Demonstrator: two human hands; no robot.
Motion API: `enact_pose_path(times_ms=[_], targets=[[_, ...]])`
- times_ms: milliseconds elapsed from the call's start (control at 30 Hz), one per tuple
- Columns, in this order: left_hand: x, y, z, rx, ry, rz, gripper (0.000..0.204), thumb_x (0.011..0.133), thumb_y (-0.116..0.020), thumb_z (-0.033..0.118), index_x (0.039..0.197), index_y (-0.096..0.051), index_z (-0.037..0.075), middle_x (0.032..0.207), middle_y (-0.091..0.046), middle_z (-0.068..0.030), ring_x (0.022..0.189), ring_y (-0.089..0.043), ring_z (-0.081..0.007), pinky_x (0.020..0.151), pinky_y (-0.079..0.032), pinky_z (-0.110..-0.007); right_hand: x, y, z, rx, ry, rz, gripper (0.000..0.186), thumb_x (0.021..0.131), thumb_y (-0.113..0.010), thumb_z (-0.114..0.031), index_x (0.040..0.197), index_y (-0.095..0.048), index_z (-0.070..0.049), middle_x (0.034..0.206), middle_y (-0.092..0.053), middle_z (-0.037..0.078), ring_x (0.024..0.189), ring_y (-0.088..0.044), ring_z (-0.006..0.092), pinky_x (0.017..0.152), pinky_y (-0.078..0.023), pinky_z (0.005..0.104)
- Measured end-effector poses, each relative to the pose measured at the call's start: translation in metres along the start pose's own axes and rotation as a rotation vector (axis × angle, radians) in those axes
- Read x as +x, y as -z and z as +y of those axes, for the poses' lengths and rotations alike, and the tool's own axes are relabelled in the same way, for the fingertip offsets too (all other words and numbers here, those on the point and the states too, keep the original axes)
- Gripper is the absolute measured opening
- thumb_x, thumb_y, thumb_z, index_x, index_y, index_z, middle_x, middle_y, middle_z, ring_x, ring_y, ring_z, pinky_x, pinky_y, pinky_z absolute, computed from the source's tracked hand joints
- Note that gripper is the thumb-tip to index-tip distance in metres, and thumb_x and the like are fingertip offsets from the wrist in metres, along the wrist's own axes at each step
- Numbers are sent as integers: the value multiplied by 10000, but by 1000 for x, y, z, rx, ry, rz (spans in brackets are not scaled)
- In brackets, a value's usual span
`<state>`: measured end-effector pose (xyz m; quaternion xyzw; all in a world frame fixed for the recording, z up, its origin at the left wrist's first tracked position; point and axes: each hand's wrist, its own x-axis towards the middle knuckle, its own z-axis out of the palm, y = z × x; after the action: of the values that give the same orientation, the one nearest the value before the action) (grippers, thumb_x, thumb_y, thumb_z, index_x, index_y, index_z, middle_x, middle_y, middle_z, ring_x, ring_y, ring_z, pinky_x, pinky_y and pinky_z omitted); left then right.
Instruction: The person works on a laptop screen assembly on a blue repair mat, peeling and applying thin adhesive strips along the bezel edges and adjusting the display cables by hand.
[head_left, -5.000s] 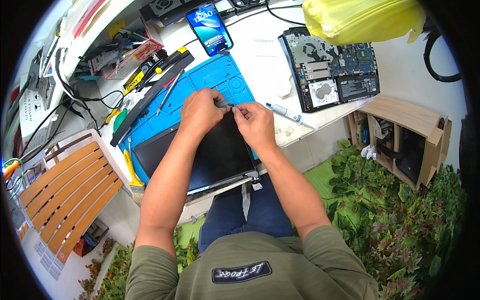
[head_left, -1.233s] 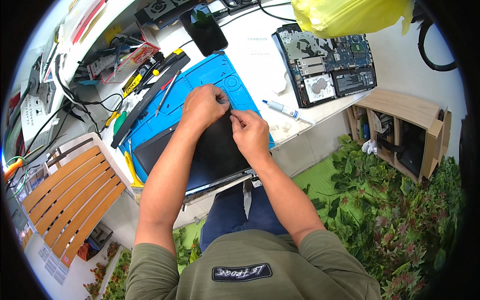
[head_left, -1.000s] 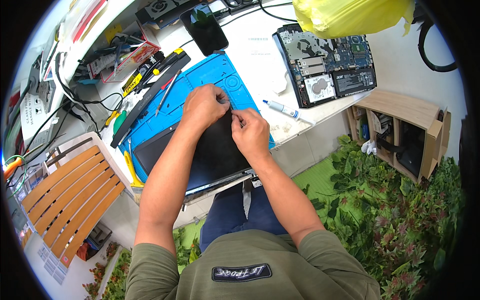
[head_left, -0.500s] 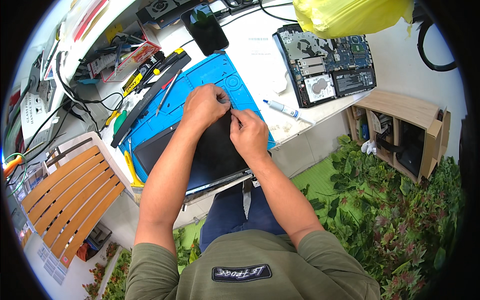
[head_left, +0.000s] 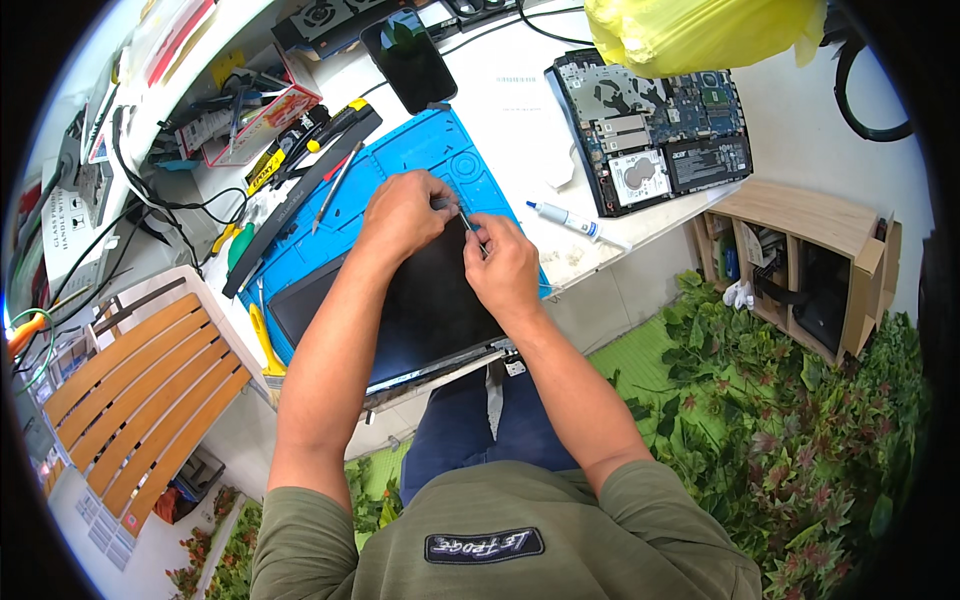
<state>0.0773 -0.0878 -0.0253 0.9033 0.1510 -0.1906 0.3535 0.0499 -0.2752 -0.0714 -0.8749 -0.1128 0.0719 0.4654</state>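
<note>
On ridged blue mat [head_left: 410, 152], flat blk screen [head_left: 430, 310], hands [head_left: 503, 268] at slim pc. [head_left: 464, 218]

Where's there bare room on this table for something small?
White tabletop between the blue rectangular mat and opened black laptop base, above the blue-tipped white tube; white paper may cover some. Left of the mat is crowded: thin black cables, red-and-white cardboard box.

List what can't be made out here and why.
All in the head view:
What lies under the left hand: covered by the hand itself.
The thin piece at the right hand's fingertips: too small to identify.
Part of the dark screen panel: behind the left forearm.
Part of the open laptop base's far edge: behind the yellow bag.
The yellow bag's top: cut off by the upper picture edge.
</note>
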Motion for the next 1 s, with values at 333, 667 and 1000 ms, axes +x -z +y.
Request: enact_pose_path(times_ms=[333,667,1000], targets=[[1,2,-3,-16,6,-46,222,883,-888,136,1099,-882,84,1105,-829,-151,1000,-793,-330,895,-608,-433,14,7,4,51,-19,-15,238,904,-776,-25,1141,-781,-8,945,-740,157,797,-735,370,733,-589,478],[4,2,-10,-2,-20,-68,253,877,-886,132,1129,-885,113,1113,-821,-152,1010,-783,-340,892,-607,-436,19,8,0,20,16,-78,196,907,-787,-41,1101,-792,-17,930,-732,150,784,-731,362,730,-584,476],[6,5,-19,-15,-87,-102,306,862,-876,77,1165,-881,126,1140,-819,-154,1039,-783,-339,913,-614,-427,24,6,-1,88,-84,-100,239,896,-793,-39,1132,-803,-6,920,-767,140,762,-735,306,734,-597,434]])
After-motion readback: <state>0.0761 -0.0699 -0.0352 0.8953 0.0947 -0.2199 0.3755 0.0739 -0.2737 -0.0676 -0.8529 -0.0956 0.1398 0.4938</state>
